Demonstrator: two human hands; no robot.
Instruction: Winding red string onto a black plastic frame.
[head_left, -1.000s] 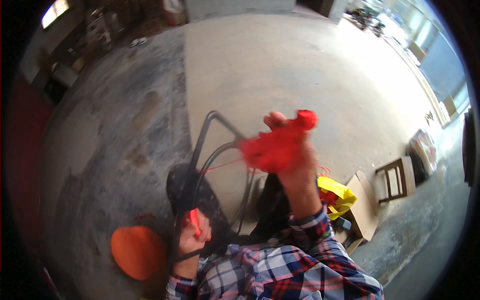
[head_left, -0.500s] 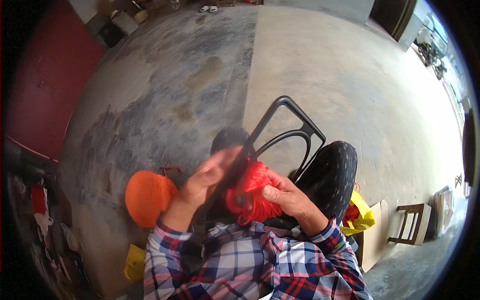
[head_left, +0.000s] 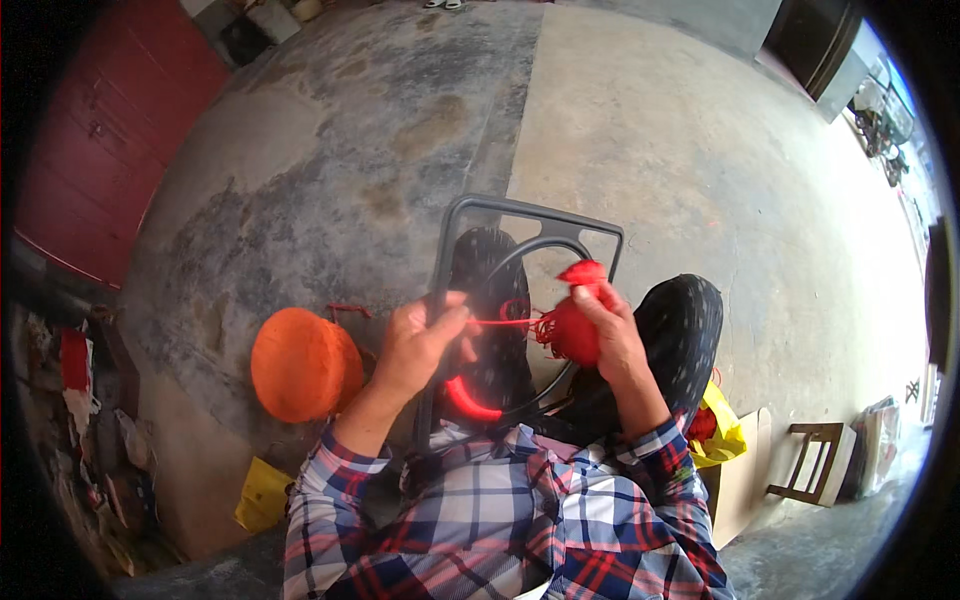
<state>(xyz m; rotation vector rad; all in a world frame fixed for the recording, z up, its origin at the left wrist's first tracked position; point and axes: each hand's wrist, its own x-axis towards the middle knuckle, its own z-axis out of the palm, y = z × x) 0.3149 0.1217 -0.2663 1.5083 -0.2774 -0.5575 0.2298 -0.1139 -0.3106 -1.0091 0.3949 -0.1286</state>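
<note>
Across my lap stands a black rectangular frame (head_left: 540, 213) with a round black ring (head_left: 503, 262) inside it. Red cord is wound closely around a lower-left stretch (head_left: 470, 403) of the ring. My right hand (head_left: 615, 335) is closed on a bundle of red cord (head_left: 573, 333), with loose loops hanging from its left side. From the bundle a taut red strand (head_left: 500, 322) runs left to my left hand (head_left: 420, 345), whose fingers pinch it beside the frame's left bar. My left fingertips are slightly blurred.
To my left are an orange stool-like round object (head_left: 300, 365) and a yellow bag (head_left: 263, 495). At my right lie another yellow bag (head_left: 722, 430) with red material inside, a cardboard sheet (head_left: 742, 480) and a small wooden stool (head_left: 815, 460). Clutter lines the far left edge.
The frame has turned to face me more squarely. My right hand has moved up and right with the cord bundle, away from my left hand, and a strand now stretches between them.
</note>
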